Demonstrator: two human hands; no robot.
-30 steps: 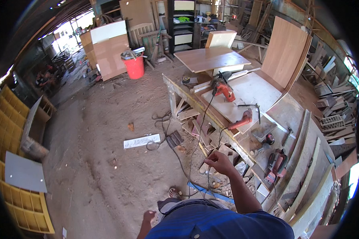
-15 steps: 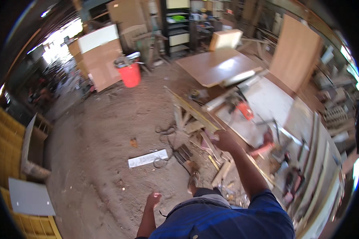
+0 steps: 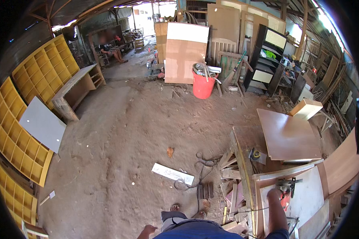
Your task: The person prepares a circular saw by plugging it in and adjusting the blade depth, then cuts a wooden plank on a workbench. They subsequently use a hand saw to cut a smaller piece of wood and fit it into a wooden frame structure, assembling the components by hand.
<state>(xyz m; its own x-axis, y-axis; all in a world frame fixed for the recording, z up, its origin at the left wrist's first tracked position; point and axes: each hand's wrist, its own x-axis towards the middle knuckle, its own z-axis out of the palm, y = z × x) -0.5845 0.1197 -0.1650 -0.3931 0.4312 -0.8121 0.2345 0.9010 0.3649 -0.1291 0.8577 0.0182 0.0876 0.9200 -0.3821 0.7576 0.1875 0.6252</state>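
Note:
On the right, my right hand reaches over the worktable, right beside a red and black power tool. Its fingers are hidden from me, so whether it grips the tool does not show. The tool is over a large white board on the table. My left hand hangs low at the bottom edge, away from any object. Nothing shows in it, and its fingers are too small and turned away to read.
A white strip and a dark cord lie on the dirt floor. A brown panel rests across the worktable. Yellow shelving frames line the left. Beyond stand a red bucket and a black shelf. A person sits far back.
My view has swung left and up, showing more of the shed. My right hand has come closer to the red power tool. My left hand has dropped toward the bottom edge.

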